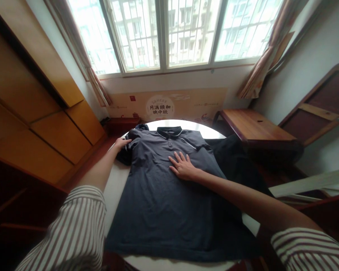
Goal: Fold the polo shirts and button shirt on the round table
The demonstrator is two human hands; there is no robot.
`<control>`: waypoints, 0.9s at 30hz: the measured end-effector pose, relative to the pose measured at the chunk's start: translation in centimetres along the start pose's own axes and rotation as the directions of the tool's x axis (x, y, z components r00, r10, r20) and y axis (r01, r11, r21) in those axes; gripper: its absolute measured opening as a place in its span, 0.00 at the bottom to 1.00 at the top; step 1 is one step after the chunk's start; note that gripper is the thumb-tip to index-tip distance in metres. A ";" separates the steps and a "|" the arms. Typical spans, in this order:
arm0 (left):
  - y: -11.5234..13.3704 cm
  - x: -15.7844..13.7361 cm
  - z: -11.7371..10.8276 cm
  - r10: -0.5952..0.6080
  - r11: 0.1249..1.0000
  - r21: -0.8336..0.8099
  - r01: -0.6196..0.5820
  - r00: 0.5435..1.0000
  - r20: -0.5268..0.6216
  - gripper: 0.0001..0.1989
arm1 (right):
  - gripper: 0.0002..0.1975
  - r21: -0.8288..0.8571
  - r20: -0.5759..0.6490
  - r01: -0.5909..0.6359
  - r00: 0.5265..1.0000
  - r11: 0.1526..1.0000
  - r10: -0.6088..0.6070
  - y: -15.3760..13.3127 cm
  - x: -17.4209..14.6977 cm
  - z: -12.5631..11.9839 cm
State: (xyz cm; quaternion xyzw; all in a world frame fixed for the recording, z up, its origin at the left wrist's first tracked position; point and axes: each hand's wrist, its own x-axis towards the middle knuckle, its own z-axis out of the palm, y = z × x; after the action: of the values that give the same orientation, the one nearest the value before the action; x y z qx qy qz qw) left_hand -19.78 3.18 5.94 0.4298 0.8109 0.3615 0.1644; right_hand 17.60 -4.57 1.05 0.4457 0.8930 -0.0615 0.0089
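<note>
A dark grey polo shirt (164,203) lies front up and spread out, its black collar at the far end and its hem towards me. At its left sleeve edge, my left hand (122,143) is closed on the cloth, with some fingers hidden by the sleeve. My right hand (183,167) rests flat on the chest below the buttons, fingers spread. Beneath the shirt is a white round table (115,195). More dark cloth (231,154) lies beside and partly under the shirt on the right, and some shows behind the left sleeve.
Yellow-brown cabinets (59,131) stand on the left. To the right are a wooden side table (257,126) and a framed wooden panel (319,109) leaning on the wall. A printed banner (186,103) runs below the barred window (164,37) ahead.
</note>
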 end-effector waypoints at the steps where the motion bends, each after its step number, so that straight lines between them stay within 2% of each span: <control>1: -0.2 0.2 -0.1 0.007 1.000 0.014 -0.007 1.000 0.003 0.25 | 0.34 -0.001 -0.005 -0.001 1.000 1.000 0.001 0.0 0.0 0.0; 4: -0.3 0.8 -0.6 0.040 0.995 0.095 -0.039 0.999 -0.007 0.19 | 0.34 -0.006 -0.018 0.000 1.000 1.000 0.000 -0.2 -0.1 0.1; 7: 1.0 1.1 -1.4 0.065 0.981 0.184 -0.060 0.998 -0.018 0.14 | 0.33 -0.009 -0.018 -0.007 1.000 1.000 0.007 -0.3 -0.1 0.0; 9: 2.8 1.1 -1.9 0.107 0.967 0.236 -0.096 0.994 -0.032 0.13 | 0.33 -0.012 -0.015 -0.014 1.000 1.000 0.014 -0.5 -0.1 -0.1; 12: 6.6 0.6 -2.1 0.285 0.901 0.350 -0.256 0.958 -0.031 0.14 | 0.33 -0.019 -0.025 -0.014 1.000 1.000 0.013 -0.6 -0.2 -0.2; 15: 10.3 -1.1 -0.6 0.474 0.781 0.420 -0.462 0.877 0.084 0.16 | 0.33 -0.024 -0.028 -0.011 1.000 1.000 0.011 -0.6 -0.2 -0.2; 17: 11.5 -2.9 1.5 0.497 0.725 0.391 -0.567 0.824 0.272 0.19 | 0.33 -0.025 -0.024 -0.011 1.000 1.000 0.010 -0.6 -0.2 -0.3; 19: 11.2 -5.0 3.9 0.436 0.675 0.372 -0.637 0.751 0.495 0.25 | 0.33 -0.025 -0.025 -0.010 1.000 1.000 0.009 -0.6 -0.3 -0.4; 21: 9.5 -7.0 5.9 0.376 0.592 0.411 -0.693 0.689 0.620 0.29 | 0.33 -0.023 -0.021 -0.008 1.000 1.000 0.008 -0.6 -0.3 -0.5; 24: 5.9 -9.1 7.4 0.433 0.442 0.482 -0.757 0.650 0.624 0.31 | 0.33 -0.018 -0.015 -0.013 1.000 1.000 0.012 -0.7 -0.4 -0.5; 27: 3.0 -9.7 6.9 0.521 0.386 0.490 -0.782 0.623 0.583 0.31 | 0.33 -0.014 -0.018 -0.011 1.000 1.000 0.011 -0.6 -0.2 -0.5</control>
State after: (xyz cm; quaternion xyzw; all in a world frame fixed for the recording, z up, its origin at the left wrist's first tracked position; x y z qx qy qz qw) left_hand -8.44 -0.57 2.99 0.7988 0.6000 -0.0236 -0.0379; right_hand 17.27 -5.02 1.57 0.4511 0.8910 -0.0513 0.0044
